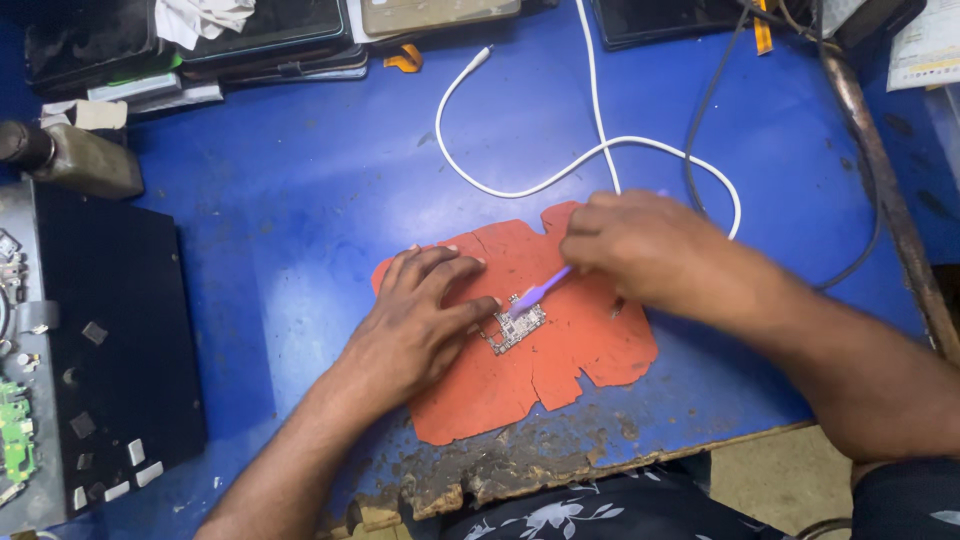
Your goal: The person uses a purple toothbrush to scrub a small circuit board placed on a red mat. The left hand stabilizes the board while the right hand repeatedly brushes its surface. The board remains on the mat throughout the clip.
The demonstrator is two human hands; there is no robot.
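So the bench was a scuffed blue table [300, 200] with its front edge chewed up and crusty near the bottom of the frame. Dead centre lay a torn orange mat [590, 340], and the small circuit board [517, 327] sat right on it. The left hand [420, 320] lay flat on the mat, fingers spread a bit, thumb tip touching the board's left edge. The right hand [640, 250] came in from the right, closed around a purple brush [540, 292] whose head rested on the board. Behind the hands a white cable [520, 190] looped across the table. A black tray [110, 340] with loose parts sat at the left, and stacked phones [250, 40] filled the upper left.
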